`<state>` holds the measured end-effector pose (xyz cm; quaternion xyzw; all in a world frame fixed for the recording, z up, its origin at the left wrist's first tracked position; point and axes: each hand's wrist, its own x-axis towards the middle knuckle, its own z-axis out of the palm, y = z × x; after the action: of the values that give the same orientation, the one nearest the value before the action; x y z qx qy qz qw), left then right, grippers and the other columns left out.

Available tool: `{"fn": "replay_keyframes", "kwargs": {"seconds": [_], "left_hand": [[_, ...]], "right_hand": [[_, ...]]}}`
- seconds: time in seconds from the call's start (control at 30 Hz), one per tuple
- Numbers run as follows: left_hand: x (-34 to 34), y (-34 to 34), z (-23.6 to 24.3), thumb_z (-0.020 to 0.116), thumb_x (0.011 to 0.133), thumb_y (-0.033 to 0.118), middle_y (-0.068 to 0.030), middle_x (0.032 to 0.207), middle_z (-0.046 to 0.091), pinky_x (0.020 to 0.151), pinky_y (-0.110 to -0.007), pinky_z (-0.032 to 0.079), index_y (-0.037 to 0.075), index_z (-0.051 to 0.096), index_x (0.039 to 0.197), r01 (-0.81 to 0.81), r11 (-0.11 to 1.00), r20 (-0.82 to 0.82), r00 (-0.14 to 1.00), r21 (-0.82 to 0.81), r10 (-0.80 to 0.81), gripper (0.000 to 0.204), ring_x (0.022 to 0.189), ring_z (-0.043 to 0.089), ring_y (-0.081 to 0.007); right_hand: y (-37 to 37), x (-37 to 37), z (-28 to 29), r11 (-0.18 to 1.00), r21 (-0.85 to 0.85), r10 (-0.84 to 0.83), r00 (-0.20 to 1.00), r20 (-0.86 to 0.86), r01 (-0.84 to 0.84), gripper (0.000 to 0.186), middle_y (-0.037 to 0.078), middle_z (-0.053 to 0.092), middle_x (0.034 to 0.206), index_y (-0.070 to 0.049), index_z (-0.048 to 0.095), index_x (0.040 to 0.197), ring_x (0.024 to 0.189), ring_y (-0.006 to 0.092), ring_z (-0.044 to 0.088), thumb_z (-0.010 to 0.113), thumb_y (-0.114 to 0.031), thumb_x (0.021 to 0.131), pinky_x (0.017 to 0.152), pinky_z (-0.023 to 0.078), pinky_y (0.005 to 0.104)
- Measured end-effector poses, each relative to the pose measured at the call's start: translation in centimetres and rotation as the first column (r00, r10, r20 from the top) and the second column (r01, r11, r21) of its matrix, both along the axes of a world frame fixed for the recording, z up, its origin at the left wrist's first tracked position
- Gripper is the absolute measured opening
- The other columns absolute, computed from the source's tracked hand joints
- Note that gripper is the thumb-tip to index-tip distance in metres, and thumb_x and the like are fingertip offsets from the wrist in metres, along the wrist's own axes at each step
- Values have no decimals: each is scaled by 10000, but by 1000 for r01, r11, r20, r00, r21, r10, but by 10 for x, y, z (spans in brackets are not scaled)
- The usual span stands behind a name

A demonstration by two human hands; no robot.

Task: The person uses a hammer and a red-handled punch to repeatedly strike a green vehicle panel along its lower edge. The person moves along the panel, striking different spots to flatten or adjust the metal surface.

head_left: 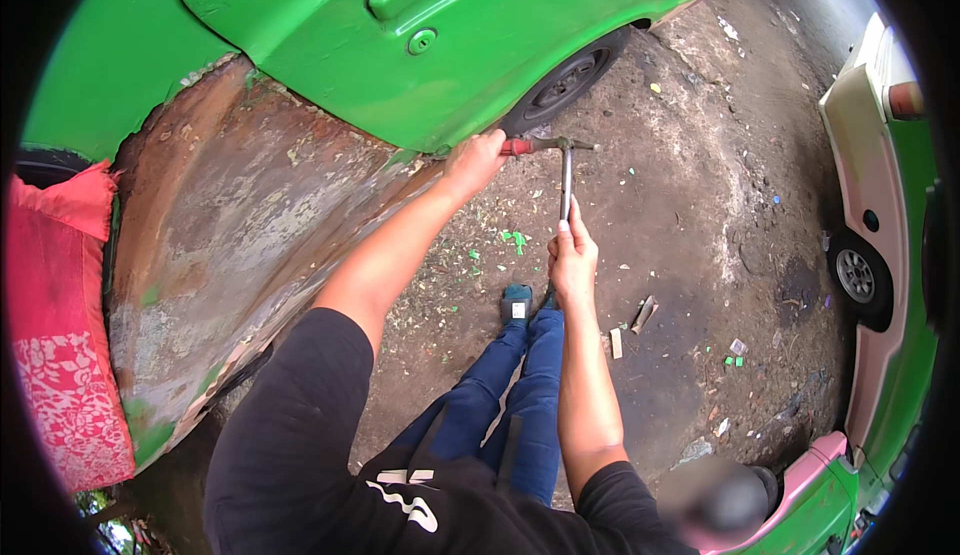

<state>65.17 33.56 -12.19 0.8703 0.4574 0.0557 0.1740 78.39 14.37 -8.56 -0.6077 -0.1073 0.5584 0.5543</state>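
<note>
My left hand (474, 167) is closed on a red-handled tool (517, 146), held beside the lower edge of the green car door (330, 40). Its working end is hidden by my hand, so its exact kind does not show. My right hand (573, 267) grips a hammer (567, 180) with a shiny metal shaft, held upright from the fist. The hammer's head meets or overlaps the tool's outer end; I cannot tell whether they touch. Left of my left forearm spreads a rusty panel (230, 225) with worn, flaking paint.
A black car wheel (568, 80) stands just beyond my hands. Green paint chips (515, 240) and wood scraps (645, 313) litter the dirt ground (680, 225). Red patterned cloth (70, 355) hangs at the left. Another green-and-pink vehicle (870, 185) stands right; a person's blurred head (722, 505) shows lower right.
</note>
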Motion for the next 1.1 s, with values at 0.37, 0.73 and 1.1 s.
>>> {"fn": "replay_keyframes", "kwargs": {"seconds": [0.37,0.73,1.1], "left_hand": [[-6,1,-4,640,840,161,-193,778,656,670,-510,502,47,522,858,2,1000,20,1000,2,-2,165,767,652,-388],[3,3,5,639,849,196,-211,816,662,733,-506,507,34,532,870,-88,996,-30,996,-34,87,195,815,652,-392],[-34,-10,-7,648,809,177,-166,929,624,823,-483,479,46,551,937,-36,998,103,994,-46,41,207,933,600,-371]], "right_hand": [[8,25,12,993,-118,-24,980,-198,0,453,-62,384,621,-255,411,1458,457,30,321,479,-213,1013,381,274,200],[9,43,18,969,-31,-248,953,-174,247,450,-57,395,623,-238,406,1460,438,41,315,476,-239,1015,369,256,205],[4,63,13,990,-113,-105,976,-193,84,456,-66,364,605,-267,399,1463,441,26,293,469,-217,1016,371,234,191]]}}
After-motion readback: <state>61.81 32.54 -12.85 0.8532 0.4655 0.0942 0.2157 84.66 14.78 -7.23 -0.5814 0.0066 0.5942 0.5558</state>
